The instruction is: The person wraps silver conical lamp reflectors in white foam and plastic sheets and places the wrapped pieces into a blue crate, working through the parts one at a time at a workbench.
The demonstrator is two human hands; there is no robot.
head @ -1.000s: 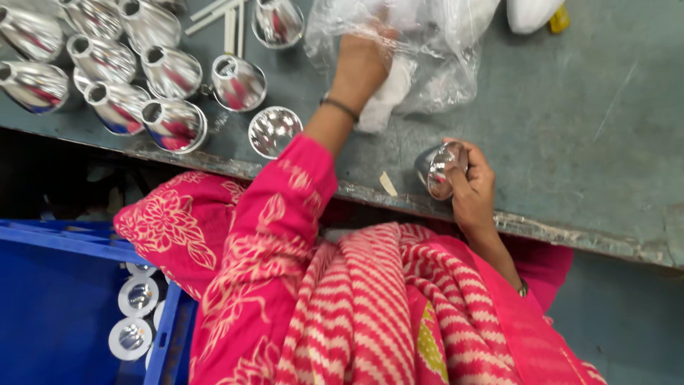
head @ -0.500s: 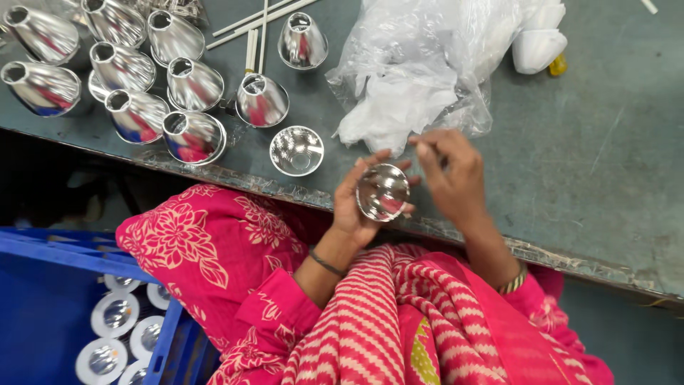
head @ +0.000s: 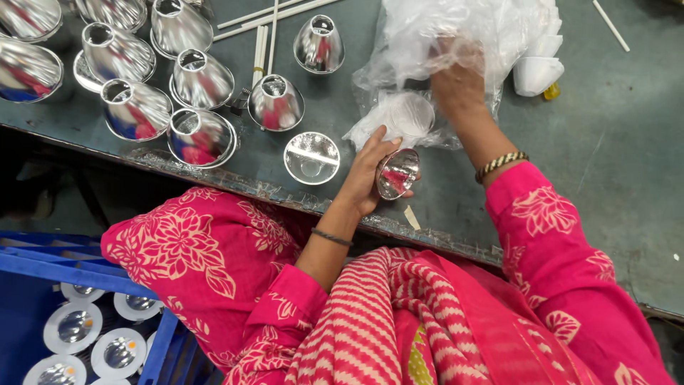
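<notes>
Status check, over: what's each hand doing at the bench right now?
Left hand grips a shiny reflector cup. Right hand reaches into the clear plastic bag. More reflector cups crowd the table's left side.

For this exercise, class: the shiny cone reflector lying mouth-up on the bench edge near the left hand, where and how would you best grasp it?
Probably by its wide rim, pinched from above. The mouth-up reflector rests on its narrow end with its rim uppermost and clear all round, a gap separating it from the left hand and the neighbouring reflectors.
</notes>
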